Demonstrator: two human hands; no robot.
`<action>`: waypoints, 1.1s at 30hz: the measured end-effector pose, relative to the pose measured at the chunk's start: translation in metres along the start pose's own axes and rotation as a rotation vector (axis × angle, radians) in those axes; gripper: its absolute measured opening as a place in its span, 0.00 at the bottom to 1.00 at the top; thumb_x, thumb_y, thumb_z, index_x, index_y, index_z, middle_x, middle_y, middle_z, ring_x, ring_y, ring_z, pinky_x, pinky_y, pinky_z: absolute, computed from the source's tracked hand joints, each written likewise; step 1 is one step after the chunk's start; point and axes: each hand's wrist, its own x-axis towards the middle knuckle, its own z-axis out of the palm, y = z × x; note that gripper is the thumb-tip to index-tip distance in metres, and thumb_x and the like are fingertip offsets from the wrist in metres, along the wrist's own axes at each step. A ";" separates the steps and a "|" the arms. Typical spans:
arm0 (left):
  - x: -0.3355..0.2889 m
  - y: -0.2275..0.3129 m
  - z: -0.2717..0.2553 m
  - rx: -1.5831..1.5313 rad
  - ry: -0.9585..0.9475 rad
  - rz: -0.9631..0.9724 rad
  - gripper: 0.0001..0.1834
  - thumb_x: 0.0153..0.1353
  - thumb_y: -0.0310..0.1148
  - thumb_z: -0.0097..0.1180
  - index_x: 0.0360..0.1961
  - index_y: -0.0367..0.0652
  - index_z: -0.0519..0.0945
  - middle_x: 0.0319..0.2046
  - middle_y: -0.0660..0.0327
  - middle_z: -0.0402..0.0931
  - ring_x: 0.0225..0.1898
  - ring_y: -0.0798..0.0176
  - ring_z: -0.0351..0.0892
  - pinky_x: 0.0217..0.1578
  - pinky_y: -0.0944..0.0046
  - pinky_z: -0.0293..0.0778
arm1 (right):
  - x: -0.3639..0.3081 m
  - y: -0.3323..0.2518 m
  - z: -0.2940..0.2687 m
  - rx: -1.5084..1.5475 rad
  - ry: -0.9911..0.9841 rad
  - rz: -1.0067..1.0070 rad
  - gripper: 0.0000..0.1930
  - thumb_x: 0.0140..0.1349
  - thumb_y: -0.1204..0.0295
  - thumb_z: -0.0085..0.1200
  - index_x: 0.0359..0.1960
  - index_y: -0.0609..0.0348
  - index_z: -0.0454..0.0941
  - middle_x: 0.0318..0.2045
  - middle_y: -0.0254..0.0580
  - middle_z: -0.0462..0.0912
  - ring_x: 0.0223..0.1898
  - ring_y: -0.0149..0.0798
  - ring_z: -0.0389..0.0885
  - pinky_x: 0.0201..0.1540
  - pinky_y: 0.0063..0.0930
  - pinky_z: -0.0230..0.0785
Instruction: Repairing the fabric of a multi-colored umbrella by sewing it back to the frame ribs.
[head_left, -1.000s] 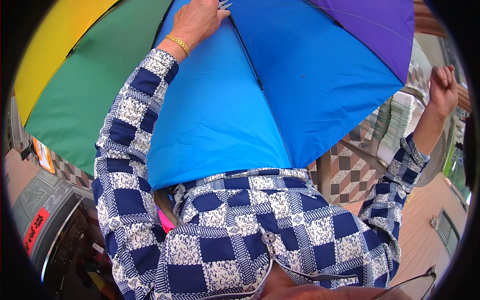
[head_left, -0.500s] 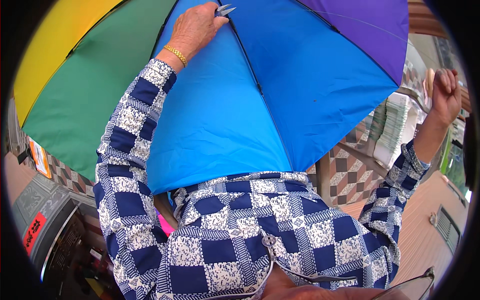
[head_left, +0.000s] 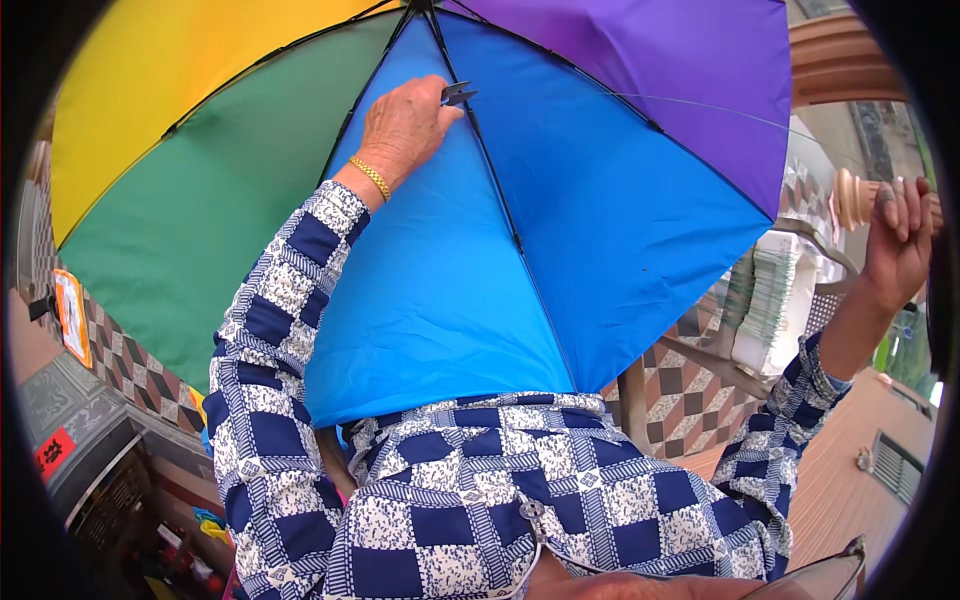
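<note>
The left hand holds snips by a rib of the umbrella; the right hand, out wide, perhaps pinches the thread.

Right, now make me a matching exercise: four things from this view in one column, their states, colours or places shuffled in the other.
Column one
1. Left hand
2. Right hand
3. Bracelet
4. Umbrella

Column two
A. Gold-coloured
B. Opened out, with panels of several colours
C. Holding small snips, blades showing
D. Raised near the far right of the view, fingers curled

Right pairs: 1-C, 2-D, 3-A, 4-B.
</note>
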 end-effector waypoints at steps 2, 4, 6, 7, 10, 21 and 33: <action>0.001 0.001 0.000 -0.008 0.011 -0.006 0.14 0.51 0.38 0.60 0.30 0.38 0.75 0.27 0.51 0.77 0.31 0.46 0.77 0.31 0.51 0.74 | 0.001 -0.001 0.009 -0.056 -0.039 -0.018 0.06 0.64 0.80 0.40 0.39 0.72 0.67 0.19 0.32 0.57 0.18 0.27 0.55 0.27 0.21 0.53; 0.001 0.003 0.000 0.003 0.006 0.004 0.14 0.51 0.38 0.61 0.30 0.38 0.75 0.27 0.51 0.77 0.31 0.46 0.77 0.31 0.51 0.73 | 0.000 -0.001 0.019 -0.087 -0.065 -0.032 0.07 0.64 0.80 0.41 0.40 0.72 0.67 0.19 0.32 0.57 0.19 0.27 0.55 0.27 0.20 0.53; 0.002 0.001 0.000 0.008 0.008 0.010 0.14 0.51 0.38 0.61 0.30 0.38 0.75 0.28 0.51 0.76 0.31 0.46 0.77 0.31 0.51 0.73 | -0.003 -0.001 0.028 -0.094 -0.073 -0.036 0.06 0.65 0.79 0.41 0.39 0.71 0.67 0.19 0.32 0.57 0.19 0.26 0.56 0.27 0.20 0.54; 0.002 0.001 0.000 0.011 0.017 0.006 0.14 0.51 0.38 0.61 0.30 0.38 0.75 0.28 0.51 0.76 0.31 0.47 0.77 0.32 0.52 0.73 | -0.004 -0.001 0.032 -0.096 -0.076 -0.036 0.07 0.65 0.78 0.40 0.39 0.71 0.68 0.19 0.31 0.57 0.18 0.26 0.56 0.27 0.20 0.54; 0.002 -0.001 -0.002 0.019 0.029 -0.002 0.14 0.50 0.38 0.61 0.30 0.39 0.75 0.28 0.52 0.76 0.31 0.47 0.77 0.32 0.52 0.73 | -0.006 -0.001 0.038 -0.125 -0.084 -0.048 0.06 0.66 0.78 0.40 0.38 0.70 0.68 0.19 0.31 0.57 0.18 0.26 0.55 0.27 0.21 0.54; 0.007 0.004 0.000 0.124 -0.192 -0.016 0.12 0.54 0.39 0.57 0.35 0.42 0.78 0.32 0.54 0.77 0.36 0.49 0.77 0.35 0.53 0.72 | -0.013 0.001 0.035 -0.140 -0.044 -0.078 0.07 0.66 0.77 0.40 0.39 0.70 0.67 0.19 0.32 0.57 0.17 0.26 0.56 0.26 0.21 0.55; 0.013 0.011 0.002 0.258 -0.180 0.045 0.10 0.53 0.38 0.59 0.31 0.43 0.81 0.25 0.52 0.79 0.31 0.50 0.80 0.31 0.54 0.76 | -0.022 0.001 0.030 -0.101 -0.040 -0.079 0.06 0.66 0.78 0.39 0.39 0.70 0.67 0.19 0.33 0.58 0.17 0.25 0.56 0.25 0.21 0.55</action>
